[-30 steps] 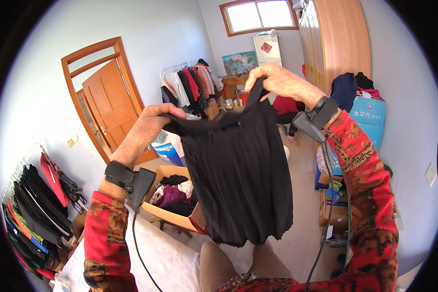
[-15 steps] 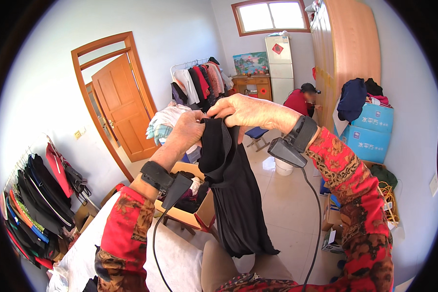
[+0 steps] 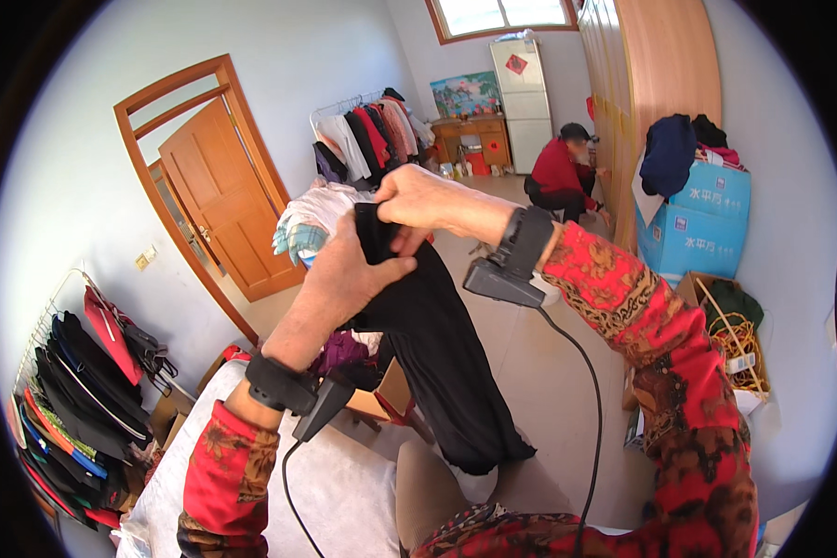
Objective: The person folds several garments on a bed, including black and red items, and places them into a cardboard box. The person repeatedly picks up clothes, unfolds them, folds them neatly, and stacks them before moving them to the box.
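Observation:
Both hands hold what looks like a pair of black pants (image 3: 446,363) by the waistband end, raised in front of me. The cloth hangs down lengthwise, its lower end near my knees. My left hand (image 3: 344,274) wraps the waistband from the left, thumb pointing right across the cloth. My right hand (image 3: 423,205) pinches the top edge from the right, fingers bent over it. The fingertips of the left hand are partly hidden behind the fabric. Each wrist carries a black strap with a corded device.
An open cardboard box (image 3: 395,391) of clothes stands beyond the white-covered bed (image 3: 344,484). Clothes racks (image 3: 74,409) line the left wall and the back. Blue boxes (image 3: 693,242) are stacked at right. Another person (image 3: 567,172) crouches by the wardrobe (image 3: 674,74).
My left hand has come forward over the waistband, which was spread open and is now gathered flatter. The right hand has shifted left and slightly down. The view has tilted; the crouching person shows more fully.

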A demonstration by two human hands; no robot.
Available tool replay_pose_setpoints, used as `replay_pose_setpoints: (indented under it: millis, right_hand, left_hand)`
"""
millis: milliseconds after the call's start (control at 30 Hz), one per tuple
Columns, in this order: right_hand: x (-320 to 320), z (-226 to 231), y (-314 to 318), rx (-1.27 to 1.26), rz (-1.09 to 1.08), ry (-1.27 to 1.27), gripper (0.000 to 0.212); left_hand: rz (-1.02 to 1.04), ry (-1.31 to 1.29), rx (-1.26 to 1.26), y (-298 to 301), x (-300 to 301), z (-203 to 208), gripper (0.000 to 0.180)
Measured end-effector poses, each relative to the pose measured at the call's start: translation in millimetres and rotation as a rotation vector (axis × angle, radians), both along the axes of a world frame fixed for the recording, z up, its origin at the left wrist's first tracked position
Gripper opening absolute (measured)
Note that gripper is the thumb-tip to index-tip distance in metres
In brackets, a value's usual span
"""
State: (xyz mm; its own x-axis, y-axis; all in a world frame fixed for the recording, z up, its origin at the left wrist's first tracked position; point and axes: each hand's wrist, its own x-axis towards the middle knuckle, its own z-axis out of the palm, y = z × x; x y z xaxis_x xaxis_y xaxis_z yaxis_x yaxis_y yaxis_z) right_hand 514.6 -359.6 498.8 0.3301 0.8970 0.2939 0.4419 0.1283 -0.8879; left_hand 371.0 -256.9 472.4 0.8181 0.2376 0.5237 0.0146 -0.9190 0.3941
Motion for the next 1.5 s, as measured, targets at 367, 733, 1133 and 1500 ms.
replay_pose_setpoints:
  millis: [367, 733, 1133, 1500]
  right_hand:
    - [4.0, -12.9, 13.5, 0.157, 0.189, -0.037, 0.031]
    - [43.6, -117.5, -23.7, 0.138, -0.091, -0.38, 0.043]
    - [-36.9, -281.1, 10.3, -0.061, 0.193, -0.231, 0.061]
    - [-62.9, -313.5, -9.3, 0.073, -0.071, 0.124, 0.025]
  left_hand:
    - [0.038, 0.101, -0.602, 21.6, -8.4, 5.0, 0.031]
    - [0.122, -0.064, -0.292, 51.9, -20.4, 70.3, 0.025]
    - [0.237, -0.146, -0.078, 87.5, -100.1, 157.4, 0.035]
    - [0.448, -0.229, -0.04, 93.2, -199.1, 160.9, 0.037]
